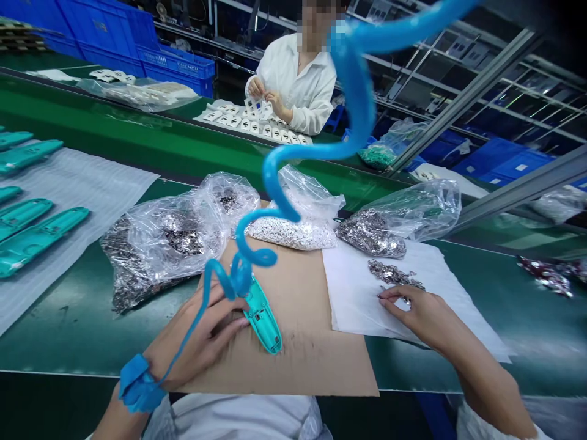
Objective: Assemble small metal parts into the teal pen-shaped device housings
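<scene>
A teal plastic housing half (pixel 265 319), long and oval with its hollow side up, lies over a sheet of brown cardboard (pixel 321 360). My left hand (pixel 206 330) grips its upper left side; a coiled blue cord hides part of both. The cord runs to a blue band (pixel 140 384) on my left wrist. Over a white sheet (pixel 353 305) on the right, my right hand (pixel 419 311) pinches with thumb and forefinger. A tiny dark piece seems to sit at the fingertips, too small to name. Just beyond them is a loose pile of small shiny metal parts (pixel 389 273).
Clear bags of small metal parts stand left (pixel 160 244) and right (pixel 373 232), with a bag of white parts (pixel 293 232) between. Several teal housings (pixel 41 238) lie on white foam at left. Across the green bench, a co-worker (pixel 296 85) handles white pieces. The blue cord (pixel 316 151) hangs across the middle.
</scene>
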The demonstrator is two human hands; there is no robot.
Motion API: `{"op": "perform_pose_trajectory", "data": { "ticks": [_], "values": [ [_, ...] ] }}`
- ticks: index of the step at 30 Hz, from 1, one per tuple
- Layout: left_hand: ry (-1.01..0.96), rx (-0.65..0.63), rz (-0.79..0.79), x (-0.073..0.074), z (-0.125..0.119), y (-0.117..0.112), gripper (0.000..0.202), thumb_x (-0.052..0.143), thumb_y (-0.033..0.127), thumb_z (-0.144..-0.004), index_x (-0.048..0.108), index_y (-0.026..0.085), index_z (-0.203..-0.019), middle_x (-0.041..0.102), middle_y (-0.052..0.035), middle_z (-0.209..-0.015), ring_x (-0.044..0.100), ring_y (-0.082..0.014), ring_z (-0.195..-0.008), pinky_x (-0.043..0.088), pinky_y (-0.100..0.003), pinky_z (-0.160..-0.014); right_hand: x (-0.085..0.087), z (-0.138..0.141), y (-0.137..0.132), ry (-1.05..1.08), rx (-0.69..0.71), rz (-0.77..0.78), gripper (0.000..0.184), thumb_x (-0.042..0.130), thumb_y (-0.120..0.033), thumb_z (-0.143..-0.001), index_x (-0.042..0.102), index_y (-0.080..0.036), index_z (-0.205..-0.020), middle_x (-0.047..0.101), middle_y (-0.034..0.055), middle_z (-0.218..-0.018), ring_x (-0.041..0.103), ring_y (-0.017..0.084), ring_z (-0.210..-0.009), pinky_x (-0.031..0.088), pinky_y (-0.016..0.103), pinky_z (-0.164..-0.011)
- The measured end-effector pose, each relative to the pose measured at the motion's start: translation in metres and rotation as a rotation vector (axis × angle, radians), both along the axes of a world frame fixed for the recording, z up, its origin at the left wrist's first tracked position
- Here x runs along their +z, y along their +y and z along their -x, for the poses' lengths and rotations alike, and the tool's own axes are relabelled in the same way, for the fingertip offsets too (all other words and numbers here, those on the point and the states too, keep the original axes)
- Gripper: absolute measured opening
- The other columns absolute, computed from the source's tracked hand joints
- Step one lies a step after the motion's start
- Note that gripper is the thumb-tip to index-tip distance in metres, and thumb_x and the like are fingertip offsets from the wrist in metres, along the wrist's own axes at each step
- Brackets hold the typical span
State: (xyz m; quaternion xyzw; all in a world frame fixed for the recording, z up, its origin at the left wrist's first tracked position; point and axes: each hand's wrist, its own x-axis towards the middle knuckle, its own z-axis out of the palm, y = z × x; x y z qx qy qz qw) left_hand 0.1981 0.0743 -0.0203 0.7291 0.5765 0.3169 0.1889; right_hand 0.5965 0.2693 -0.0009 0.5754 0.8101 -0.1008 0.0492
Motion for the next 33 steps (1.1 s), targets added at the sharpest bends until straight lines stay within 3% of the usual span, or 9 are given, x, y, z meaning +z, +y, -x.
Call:
{"op": "perform_pose_trajectory", "data": {
  "ticks": [6,9,13,15,19,25,33],
  "values": [
    [-0.003,0.017,-0.031,0.001,-0.002,-0.002,0.019,0.051,0.022,-0.099,0.061,0.031,-0.113,0.064,-0.0023,-0.122,0.057,-0.0253,-0.115,0.049,-0.042,-0.098,0.003,0.012,0.006,-0.087,0.039,-0.023,0.013,0.058,-0.033,-0.078,0.064,-0.025,-0.07,0.07,0.0064,-0.071,0.065,0.026,-0.061,0.042,0.032,-0.049],
    [-0.032,0.018,-0.041,0.001,-0.004,-0.001,0.016,0.052,0.023,-0.099,0.062,0.028,-0.111,0.064,-0.004,-0.12,0.058,-0.0237,-0.111,0.05,-0.038,-0.094,0.01,0.023,-0.008,-0.061,0.124,-0.07,0.017,0.052,-0.034,-0.085,0.059,-0.025,-0.073,0.067,0.006,-0.075,0.06,0.021,-0.053,0.04,0.03,-0.045],
    [-0.028,0.004,-0.038,-0.001,-0.005,-0.001,0.014,0.053,0.028,-0.1,0.064,0.023,-0.108,0.063,-0.0063,-0.118,0.056,-0.0238,-0.109,0.049,-0.039,-0.095,0.021,0.062,-0.053,0.174,0.457,-0.198,0.021,0.041,-0.038,-0.098,0.056,-0.025,-0.091,0.066,0.0069,-0.091,0.057,0.014,-0.047,0.039,0.027,-0.04],
    [-0.002,-0.006,-0.022,-0.002,-0.004,-0.001,0.016,0.052,0.028,-0.101,0.065,0.024,-0.108,0.061,-0.0064,-0.118,0.055,-0.0238,-0.109,0.047,-0.04,-0.096,0.024,0.09,-0.08,0.256,0.637,-0.211,0.019,0.038,-0.029,-0.102,0.054,-0.024,-0.094,0.065,0.0043,-0.087,0.061,0.013,-0.052,0.042,0.025,-0.045],
    [0.06,-0.028,0.016,0.0,-0.003,-0.002,0.02,0.05,0.027,-0.101,0.066,0.026,-0.112,0.058,-0.0068,-0.118,0.053,-0.0246,-0.109,0.048,-0.042,-0.095,0.014,0.136,-0.116,0.246,0.916,-0.278,0.022,0.032,-0.02,-0.104,0.051,-0.024,-0.094,0.062,0.0,-0.08,0.06,0.014,-0.052,0.034,0.029,-0.044],
    [0.093,-0.017,-0.002,0.003,-0.005,-0.003,0.018,0.056,0.028,-0.098,0.066,0.026,-0.113,0.059,-0.0072,-0.118,0.053,-0.025,-0.11,0.049,-0.04,-0.095,-0.005,0.145,-0.117,0.169,0.988,-0.268,0.017,0.037,-0.015,-0.101,0.052,-0.023,-0.101,0.061,-0.0009,-0.082,0.056,0.016,-0.051,0.026,0.034,-0.048],
    [0.06,-0.019,-0.01,0.003,-0.005,-0.001,0.015,0.058,0.029,-0.097,0.066,0.023,-0.109,0.059,-0.0073,-0.115,0.055,-0.024,-0.105,0.048,-0.039,-0.093,-0.003,0.146,-0.115,0.234,1.057,-0.267,0.021,0.037,-0.01,-0.101,0.054,-0.02,-0.107,0.066,0.0004,-0.089,0.057,0.016,-0.054,0.03,0.033,-0.05]
  ]
}}
